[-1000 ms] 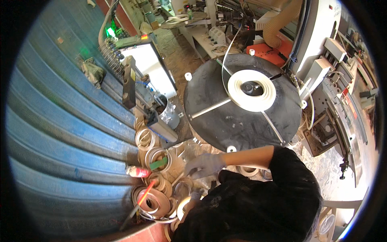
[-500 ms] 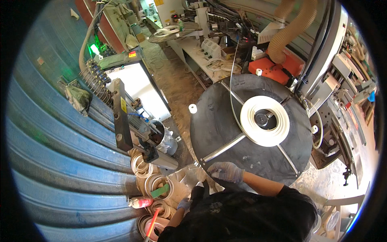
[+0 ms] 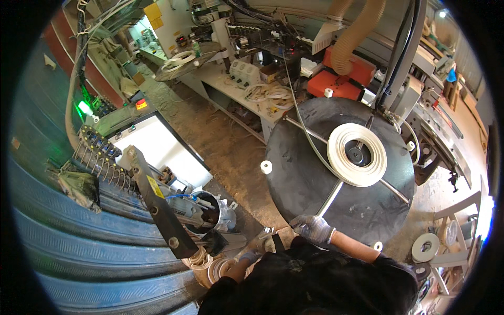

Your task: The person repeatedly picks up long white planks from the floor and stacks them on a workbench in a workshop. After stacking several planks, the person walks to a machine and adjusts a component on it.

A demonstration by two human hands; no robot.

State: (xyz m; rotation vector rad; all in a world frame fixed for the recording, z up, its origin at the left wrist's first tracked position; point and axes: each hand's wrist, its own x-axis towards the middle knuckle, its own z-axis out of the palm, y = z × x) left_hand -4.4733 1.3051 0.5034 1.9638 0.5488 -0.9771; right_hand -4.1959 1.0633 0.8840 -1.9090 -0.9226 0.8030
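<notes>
A big black round disc point(image 3: 304, 178) lies flat in front of me, with a white coil of band point(image 3: 357, 155) around its hub and metal rods running out like spokes. My right hand point(image 3: 313, 229), in a grey glove, grips the disc's near rim where one rod ends. My left hand point(image 3: 254, 250), also gloved, is just left of it, below the rim, curled by a small dark and metal piece; what it holds is unclear. Several tan and white band coils point(image 3: 210, 265) lie under my left forearm.
A black perforated metal bar point(image 3: 155, 202) slants over a metal bucket point(image 3: 210, 212) at the left, beside a blue corrugated wall point(image 3: 63, 231). A white control box point(image 3: 157, 152), a bench with machine parts point(image 3: 252, 79), a tan hose point(image 3: 349, 39) and an orange unit point(image 3: 362, 71) stand beyond.
My right hand has left the pile of coils and moved up to the disc's near rim. The view has swung up and right, so the disc now fills the middle.
</notes>
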